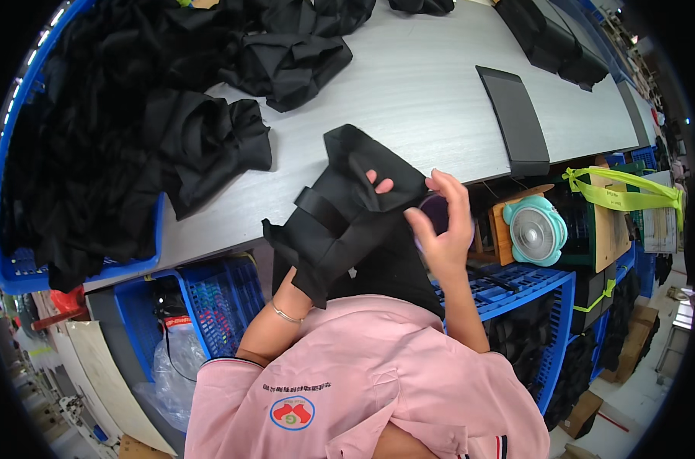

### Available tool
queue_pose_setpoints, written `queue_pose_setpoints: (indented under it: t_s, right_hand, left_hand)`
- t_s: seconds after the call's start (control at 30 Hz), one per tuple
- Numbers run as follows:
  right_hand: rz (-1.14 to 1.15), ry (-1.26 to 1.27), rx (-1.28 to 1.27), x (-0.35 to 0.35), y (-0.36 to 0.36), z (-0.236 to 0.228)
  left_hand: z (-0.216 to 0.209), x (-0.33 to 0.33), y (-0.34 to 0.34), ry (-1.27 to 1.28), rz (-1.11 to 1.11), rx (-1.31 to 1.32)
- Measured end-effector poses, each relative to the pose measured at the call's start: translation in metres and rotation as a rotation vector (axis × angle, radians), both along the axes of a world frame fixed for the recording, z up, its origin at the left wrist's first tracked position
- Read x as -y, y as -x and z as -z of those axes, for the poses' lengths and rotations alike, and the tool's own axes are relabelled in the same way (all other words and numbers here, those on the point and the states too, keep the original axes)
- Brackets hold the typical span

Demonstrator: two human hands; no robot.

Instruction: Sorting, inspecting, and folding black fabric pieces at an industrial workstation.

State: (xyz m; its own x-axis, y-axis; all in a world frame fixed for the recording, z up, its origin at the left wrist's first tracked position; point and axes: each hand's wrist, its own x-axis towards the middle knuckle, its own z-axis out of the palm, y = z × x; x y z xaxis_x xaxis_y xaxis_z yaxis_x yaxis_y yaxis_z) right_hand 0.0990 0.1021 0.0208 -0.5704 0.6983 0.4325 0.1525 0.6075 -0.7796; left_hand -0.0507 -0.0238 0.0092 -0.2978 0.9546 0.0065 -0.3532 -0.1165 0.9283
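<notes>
A black fabric piece (336,218), sewn like a sleeve or pouch with a strap across it, hangs in front of my body at the table's near edge. My left hand (379,182) is mostly hidden inside it and holds it up. Only its fingertips show through the opening at the upper right. Beside the fabric's right corner is my right hand (448,226), its thumb and fingers spread apart. The index finger is close to that corner; I cannot tell whether it touches.
A blue crate (7,191) heaped with black fabric pieces (95,115) stands at the left of the grey table (409,84). At the right lie a flat black panel (514,118) and folded black pieces (550,38). Below sit a teal fan (537,231) and a blue basket (516,287).
</notes>
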Motion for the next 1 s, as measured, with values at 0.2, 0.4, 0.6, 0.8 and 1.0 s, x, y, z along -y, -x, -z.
queue_pose_setpoints:
  t_s: [0.2, 0.4, 0.6, 0.8, 1.0]
  right_hand:
    - [0.066, -0.529, 0.069, 0.008, 0.012, 0.017]
    - [-0.033, 0.923, -0.200, -0.005, 0.012, 0.031]
    - [0.005, 1.052, -0.078, -0.002, 0.006, 0.062]
    - [0.057, 0.114, 0.058, 0.015, 0.014, 0.038]
    - [0.013, 0.058, 0.079, 0.009, 0.019, 0.036]
  left_hand:
    - [0.003, 0.008, -0.010, -0.086, -0.017, 0.124]
    - [-0.014, 0.027, -0.016, 0.081, -0.197, -0.638]
    - [0.032, 0.029, -0.005, -0.020, -0.239, -0.872]
    - [0.043, 0.030, 0.000, 0.017, -0.173, -0.787]
    - [0.120, 0.043, -0.011, -0.007, -0.129, -0.693]
